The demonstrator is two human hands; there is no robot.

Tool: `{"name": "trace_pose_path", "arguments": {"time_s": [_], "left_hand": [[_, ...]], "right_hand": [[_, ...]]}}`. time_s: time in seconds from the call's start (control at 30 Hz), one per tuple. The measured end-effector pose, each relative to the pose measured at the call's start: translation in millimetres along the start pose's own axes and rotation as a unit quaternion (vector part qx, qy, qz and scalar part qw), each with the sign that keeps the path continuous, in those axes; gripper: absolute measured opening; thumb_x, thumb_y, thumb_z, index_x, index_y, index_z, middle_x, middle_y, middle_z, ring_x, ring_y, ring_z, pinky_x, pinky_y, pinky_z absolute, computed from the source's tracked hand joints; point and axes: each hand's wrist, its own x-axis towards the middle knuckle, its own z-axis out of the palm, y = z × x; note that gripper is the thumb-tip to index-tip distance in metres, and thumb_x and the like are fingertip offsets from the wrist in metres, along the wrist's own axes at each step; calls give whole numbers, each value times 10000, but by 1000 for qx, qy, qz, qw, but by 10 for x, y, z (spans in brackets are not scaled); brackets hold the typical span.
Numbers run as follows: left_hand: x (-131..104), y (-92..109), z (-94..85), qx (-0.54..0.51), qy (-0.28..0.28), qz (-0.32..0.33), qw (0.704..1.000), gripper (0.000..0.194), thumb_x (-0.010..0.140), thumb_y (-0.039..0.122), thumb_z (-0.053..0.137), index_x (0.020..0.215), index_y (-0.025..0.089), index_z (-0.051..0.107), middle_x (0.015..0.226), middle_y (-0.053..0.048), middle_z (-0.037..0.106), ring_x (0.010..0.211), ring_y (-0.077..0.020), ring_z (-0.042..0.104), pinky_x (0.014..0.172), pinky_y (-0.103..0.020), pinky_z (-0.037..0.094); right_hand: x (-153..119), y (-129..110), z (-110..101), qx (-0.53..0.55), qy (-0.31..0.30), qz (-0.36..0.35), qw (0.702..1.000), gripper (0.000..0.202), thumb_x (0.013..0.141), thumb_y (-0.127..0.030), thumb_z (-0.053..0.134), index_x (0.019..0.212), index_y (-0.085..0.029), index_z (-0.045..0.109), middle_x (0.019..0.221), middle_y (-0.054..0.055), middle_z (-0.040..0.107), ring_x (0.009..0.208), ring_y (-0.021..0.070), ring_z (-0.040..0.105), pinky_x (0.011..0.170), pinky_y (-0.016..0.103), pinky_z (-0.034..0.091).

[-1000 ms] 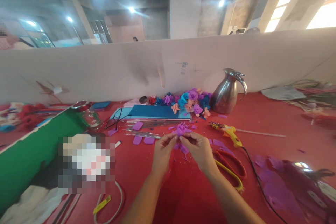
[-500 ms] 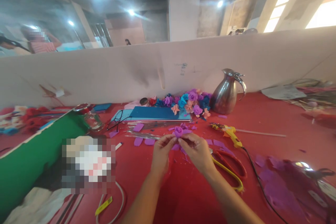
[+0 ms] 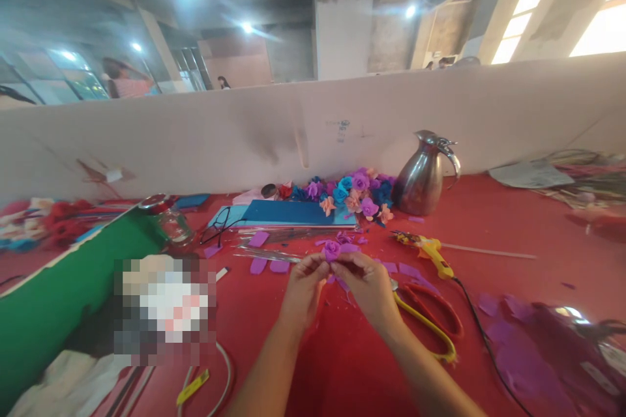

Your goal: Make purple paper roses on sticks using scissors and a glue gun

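Observation:
A small purple paper flower is pinched between both hands above the red table. My left hand grips its base from the left, thumb and fingers closed. From the right, my right hand holds the same flower, with a purple petal stretching over its fingertips. Purple paper scraps and thin wires lie just beyond the hands. Scissors with red and yellow handles rest beside my right wrist.
A yellow glue gun with a black cord lies right. Behind stand a metal jug and a heap of coloured paper flowers. A green box wall rises at left, near a glass jar. People are beyond the partition.
Both hands keep their hold on the flower, which shows slightly more open to the camera. The view has shifted a little, and a person beyond the partition appears farther right.

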Motion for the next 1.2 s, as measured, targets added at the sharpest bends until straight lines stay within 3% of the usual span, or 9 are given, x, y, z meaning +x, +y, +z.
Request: {"name": "trace_pose_path", "arguments": {"time_s": [0.3,0.47,0.63,0.77,0.9,1.2], "left_hand": [[-19,33,-6,-10,-13,-6,1000,236,538,349,857,672,202,731,687,-28,667,694,-159,568,731,-319,450],[-11,17,3,-36,-2,14,999,199,551,335,850,662,228,723,702,-15,675,705,-157,571,749,-316,463],[19,3,-39,-24,30,18,999,198,555,297,846,652,195,708,666,4,653,661,-123,555,728,-275,447],[29,-7,-52,17,32,38,999,207,623,340,807,674,167,704,654,10,629,646,-108,536,689,-244,432],[6,-14,-16,52,11,24,998,221,675,377,765,774,183,733,740,-27,678,755,-156,589,771,-283,452],[-51,9,80,51,-37,13,998,222,635,323,799,803,184,758,791,-52,712,863,-217,623,858,-342,444]], "right_hand": [[-56,-197,3,139,-27,11,990,209,731,-374,701,862,-213,726,821,54,731,758,198,660,731,329,530],[-41,-165,8,131,10,3,991,157,721,-356,701,803,-223,721,724,21,697,660,164,616,652,289,505],[-30,-84,-5,82,47,39,995,258,780,-427,632,877,-199,703,630,-8,605,538,129,507,524,247,420],[-55,-86,-6,27,52,-1,998,220,791,-380,624,915,-211,690,834,39,674,759,187,599,702,296,474],[-65,-110,3,-3,13,-39,999,232,767,-314,664,984,-232,662,1033,64,670,974,225,597,885,354,445],[-23,-45,8,68,-12,7,998,220,730,-354,705,897,-213,685,836,37,673,776,188,600,731,300,487]]}}
